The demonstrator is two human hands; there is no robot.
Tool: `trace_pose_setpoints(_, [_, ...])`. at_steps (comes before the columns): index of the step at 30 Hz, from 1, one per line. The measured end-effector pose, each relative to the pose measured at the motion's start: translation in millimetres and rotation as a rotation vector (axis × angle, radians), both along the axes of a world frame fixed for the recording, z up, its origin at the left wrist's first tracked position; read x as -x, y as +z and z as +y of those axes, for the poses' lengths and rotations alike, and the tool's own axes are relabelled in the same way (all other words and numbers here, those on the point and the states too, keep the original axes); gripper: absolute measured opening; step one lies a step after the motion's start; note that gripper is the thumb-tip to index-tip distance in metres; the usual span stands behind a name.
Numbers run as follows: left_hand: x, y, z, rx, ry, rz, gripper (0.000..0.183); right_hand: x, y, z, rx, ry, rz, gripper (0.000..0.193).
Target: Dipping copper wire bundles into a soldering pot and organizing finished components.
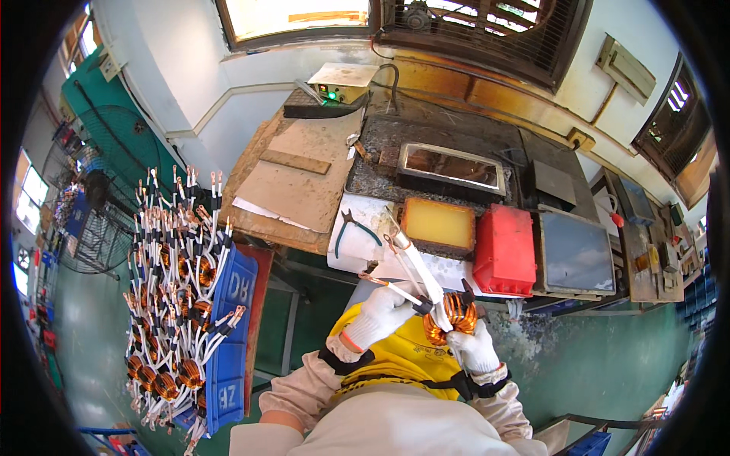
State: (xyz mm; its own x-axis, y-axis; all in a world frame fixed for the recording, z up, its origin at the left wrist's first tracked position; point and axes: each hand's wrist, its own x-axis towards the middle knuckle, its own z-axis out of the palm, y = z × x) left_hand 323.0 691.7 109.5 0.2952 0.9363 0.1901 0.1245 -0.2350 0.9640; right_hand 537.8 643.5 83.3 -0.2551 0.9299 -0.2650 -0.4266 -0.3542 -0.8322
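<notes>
Far left, a bin [230, 334] is crowded with coils [166, 384], their wires tangled upward; pulling one could drag others out. Pliers [368, 229] lie on the table [346, 257], where the raised white lead [423, 267] might snag them. The left hand [380, 313] has fingers seemingly closed on that lead; a hard tug could strain its root. The coil [449, 318] hangs before the yellow cloth [391, 351], the fingers of the right hand [475, 347] around its lower side; a loose hold could drop it.
</notes>
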Motion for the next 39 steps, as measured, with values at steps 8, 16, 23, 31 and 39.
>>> trace_pose_setpoints(8, [39.2,16.9,-6.4,0.329,0.085,-0.42,0.024,-23.2,-4.9,2.8,-0.039,0.111,-0.577,0.057])
trace_pose_setpoints(16, [52.7,18.1,4.8,0.23,-0.041,-0.3,0.019,-12.4,26.5,3.6,-0.202,0.014,-0.667,0.06])
trace_pose_setpoints(23, [29.9,18.0,3.9,0.178,0.208,-0.302,0.023,-24.3,25.2,3.3,-0.145,0.028,-0.732,0.068])
trace_pose_setpoints(31, [18.5,3.3,16.3,-0.191,0.395,0.218,0.01,-33.3,46.2,15.4,-0.282,-0.044,-0.844,0.068])
trace_pose_setpoints(39, [-5.4,-33.5,10.5,-0.225,0.389,0.276,0.04,-73.0,32.9,43.9,-0.439,-0.18,-1.032,0.051])
